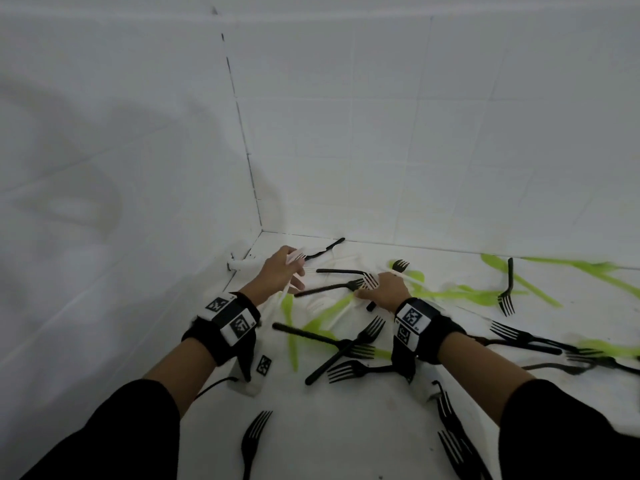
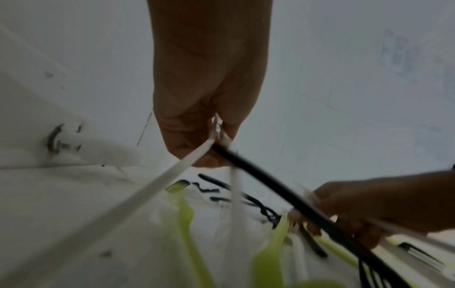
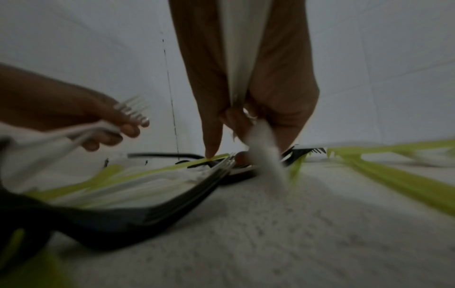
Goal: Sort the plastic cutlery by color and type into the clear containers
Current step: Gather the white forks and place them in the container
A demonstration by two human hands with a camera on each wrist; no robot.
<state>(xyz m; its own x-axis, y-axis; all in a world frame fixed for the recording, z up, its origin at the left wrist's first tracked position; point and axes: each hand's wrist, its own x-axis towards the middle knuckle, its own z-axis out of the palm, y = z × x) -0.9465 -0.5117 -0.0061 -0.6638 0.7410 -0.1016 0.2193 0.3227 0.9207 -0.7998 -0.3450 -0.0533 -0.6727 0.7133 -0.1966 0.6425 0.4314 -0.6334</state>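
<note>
I'm gathering white forks mid-frame: my left hand is pinching a few white forks, my right hand is gripping another white one while reaching into the pile; containers out of view, needed next.

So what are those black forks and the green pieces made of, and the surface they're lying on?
The black forks look like moulded plastic with a smooth, dull sheen: thin, one-piece, uniformly coloured. The green pieces seem the same plastic, though they are blurred. The surface looks like matt white stone or laminate with faint speckles; the walls appear to be glossy white tile, judging by the grout lines.
</note>
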